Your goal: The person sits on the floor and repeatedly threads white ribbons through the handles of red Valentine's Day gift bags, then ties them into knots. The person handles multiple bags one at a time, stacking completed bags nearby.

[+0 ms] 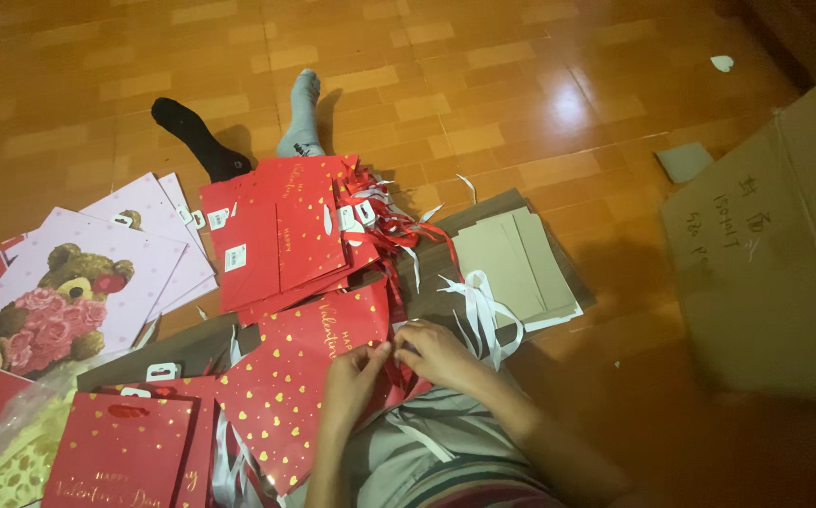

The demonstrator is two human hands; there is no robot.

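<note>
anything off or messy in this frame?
Mostly clutter: white ribbons lie tangled loose beside the red gift bag that both hands work on. A small white heart-shaped scrap sits alone on the floor.

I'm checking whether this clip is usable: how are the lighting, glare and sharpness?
Head view: dim, warm light; a bright glare patch on the tiled floor upper right; lower right corner falls into deep shadow; both hands, left hand and right hand, on the red gift bag look slightly soft; the cardboard box is evenly lit.
</note>
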